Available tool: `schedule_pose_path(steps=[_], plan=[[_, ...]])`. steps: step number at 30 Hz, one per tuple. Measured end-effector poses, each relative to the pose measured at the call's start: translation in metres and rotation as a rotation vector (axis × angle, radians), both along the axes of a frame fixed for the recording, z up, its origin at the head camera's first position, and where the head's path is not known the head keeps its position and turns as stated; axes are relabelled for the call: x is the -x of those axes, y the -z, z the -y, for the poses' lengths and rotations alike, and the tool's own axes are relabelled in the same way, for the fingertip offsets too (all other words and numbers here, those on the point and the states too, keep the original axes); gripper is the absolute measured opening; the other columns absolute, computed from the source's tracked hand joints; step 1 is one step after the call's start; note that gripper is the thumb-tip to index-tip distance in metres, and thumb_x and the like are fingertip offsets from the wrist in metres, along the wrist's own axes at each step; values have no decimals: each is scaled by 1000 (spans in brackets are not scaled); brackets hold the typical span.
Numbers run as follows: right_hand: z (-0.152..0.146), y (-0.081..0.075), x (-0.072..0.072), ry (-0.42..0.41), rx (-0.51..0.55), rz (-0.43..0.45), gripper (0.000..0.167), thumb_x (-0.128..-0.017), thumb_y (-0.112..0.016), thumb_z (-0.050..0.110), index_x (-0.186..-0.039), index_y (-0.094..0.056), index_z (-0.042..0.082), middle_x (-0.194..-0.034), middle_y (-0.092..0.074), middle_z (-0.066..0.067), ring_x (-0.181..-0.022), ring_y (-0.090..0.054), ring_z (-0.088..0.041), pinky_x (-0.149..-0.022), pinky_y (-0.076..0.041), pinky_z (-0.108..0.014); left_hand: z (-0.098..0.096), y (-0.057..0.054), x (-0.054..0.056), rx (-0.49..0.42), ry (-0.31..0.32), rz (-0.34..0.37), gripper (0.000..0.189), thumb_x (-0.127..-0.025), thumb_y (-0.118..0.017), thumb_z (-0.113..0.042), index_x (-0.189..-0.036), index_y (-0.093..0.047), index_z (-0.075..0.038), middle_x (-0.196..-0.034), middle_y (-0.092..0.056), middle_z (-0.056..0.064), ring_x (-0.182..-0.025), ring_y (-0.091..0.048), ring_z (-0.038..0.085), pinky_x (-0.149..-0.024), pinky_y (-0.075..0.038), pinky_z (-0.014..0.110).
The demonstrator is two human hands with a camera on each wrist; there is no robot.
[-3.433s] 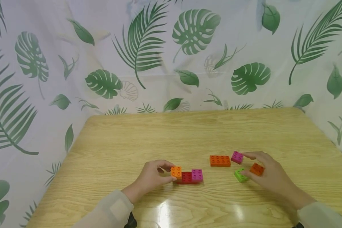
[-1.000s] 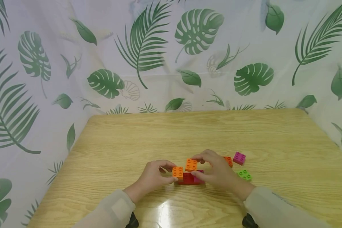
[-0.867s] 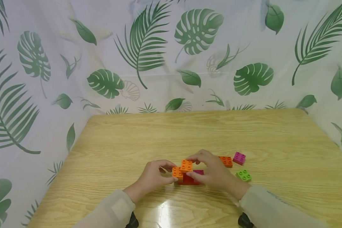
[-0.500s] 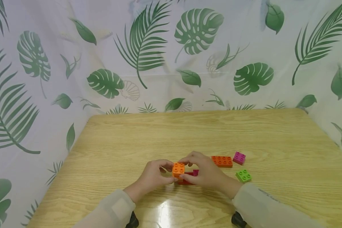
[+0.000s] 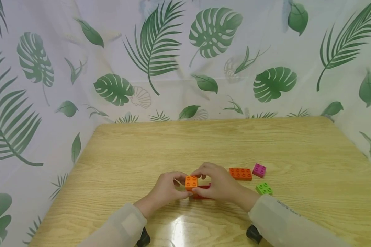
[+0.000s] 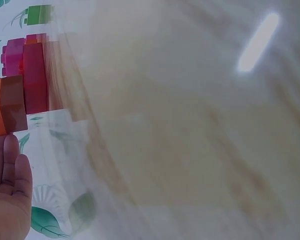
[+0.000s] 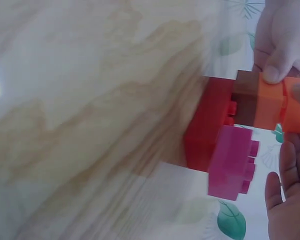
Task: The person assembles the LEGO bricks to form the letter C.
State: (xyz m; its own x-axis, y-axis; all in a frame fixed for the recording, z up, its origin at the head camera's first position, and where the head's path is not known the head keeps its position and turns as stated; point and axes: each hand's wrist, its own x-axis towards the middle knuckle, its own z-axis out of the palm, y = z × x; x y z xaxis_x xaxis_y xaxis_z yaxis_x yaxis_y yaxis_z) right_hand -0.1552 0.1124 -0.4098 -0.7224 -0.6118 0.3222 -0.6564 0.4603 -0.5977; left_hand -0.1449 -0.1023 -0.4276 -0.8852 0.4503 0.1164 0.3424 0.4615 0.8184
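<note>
A long red brick lies on the table, with a small stack at its left end. The right wrist view shows that stack as a brown brick, an orange brick and a second orange brick uppermost. Studs show between the two orange ones. My left hand pinches the lower part of the stack, its thumb on the lower orange brick. Thumb and fingers of my right hand grip the uppermost orange brick. A pink brick sits on the red brick's other end, mostly hidden in the head view.
To the right lie a long dark-orange brick, a loose magenta brick and a lime-green brick. The wooden table runs back to a leaf-print cloth.
My right hand has brought an orange brick from the loose ones at right onto the stack's top. My left hand has stayed at the stack throughout.
</note>
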Motion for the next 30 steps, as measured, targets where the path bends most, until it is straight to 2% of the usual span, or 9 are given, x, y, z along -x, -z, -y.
schedule_pose_path(steps=[4,10,18,26,30], plan=[[0,-5,0,-3,-16,46,32,-78,-80,24,-106,-71,12,-89,-59,4,-77,-53,-14,-64,-47,-25,0,0,0,-3,2,-1,29,-75,-82,-10,-100,-69,-4,-92,-67,0,-86,-61,17,-74,-52,29],[1,-8,1,22,-43,111,33,-78,-81,25,-106,-72,12,-88,-59,3,-76,-54,-17,-54,-45,-23,-1,-1,0,-6,-1,9,30,-75,-81,-9,-102,-69,-3,-93,-67,0,-86,-61,17,-74,-53,31],[1,-9,0,46,-63,145,33,-77,-81,24,-106,-73,12,-87,-58,3,-76,-54,-19,-52,-45,-23,-1,-1,-1,3,-2,-6,32,-75,-82,-13,-103,-68,-6,-95,-67,-2,-87,-62,17,-76,-52,31],[-2,-7,-1,58,-71,104,35,-76,-82,27,-107,-73,13,-88,-62,4,-78,-56,-17,-59,-47,-22,0,-1,-2,-70,-13,-12,32,-78,-81,-18,-106,-68,-10,-101,-68,-3,-92,-62,16,-80,-51,34],[-3,-3,-2,60,-57,62,38,-75,-83,27,-108,-73,11,-87,-63,5,-75,-56,-15,-56,-45,-21,0,-1,-3,-116,-23,-12,32,-78,-80,-15,-108,-69,-8,-104,-68,0,-93,-62,19,-82,-51,37]])
